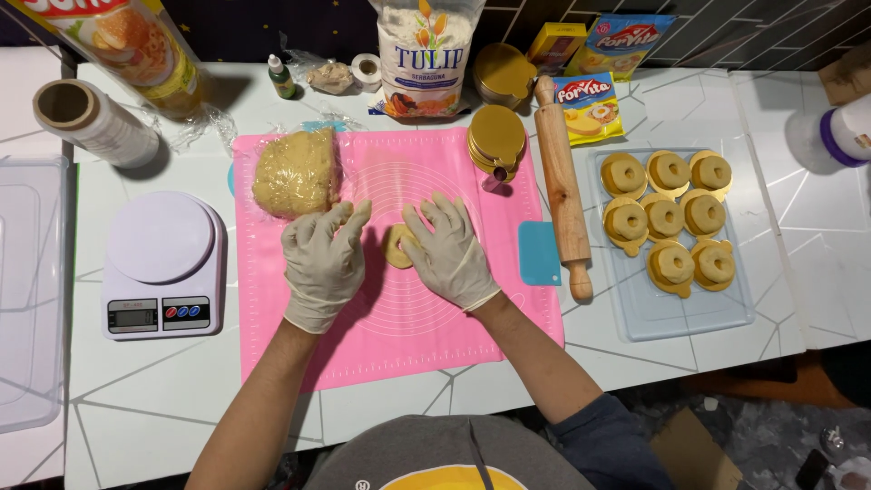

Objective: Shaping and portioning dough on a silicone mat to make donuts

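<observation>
Both my hands wear pale gloves and rest on a pink silicone mat. My left hand lies with fingers spread just left of a small ring of yellow dough. My right hand touches that ring from the right, fingers curved over its edge. A big lump of the same dough sits on plastic wrap at the mat's far left corner. A stack of round gold boards stands at the mat's far right.
A clear tray on the right holds several dough rings on gold boards. A wooden rolling pin and blue scraper lie between mat and tray. A white kitchen scale, film roll, flour bag and packets line the back.
</observation>
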